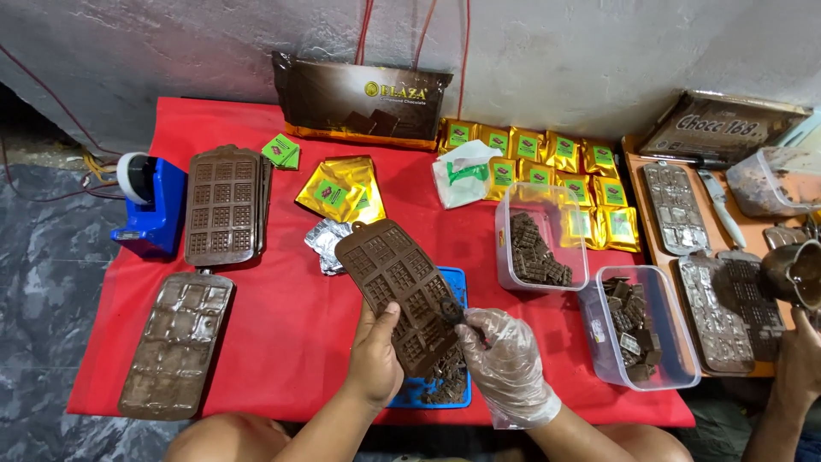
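Right now your bare left hand (374,359) is closed around the lower edge of a brown, flexible chocolate mould (402,293), its face pressed into a grid of small rectangles, held tilted above the near edge of the red cloth (282,325). Your right hand (505,359), in a thin crinkly clear glove, pinches the mould's right side. Under it lies a flat blue tray (457,282) with broken chocolate pieces (445,385). Two clear plastic tubs (633,329) of dark chunks stand to the right.
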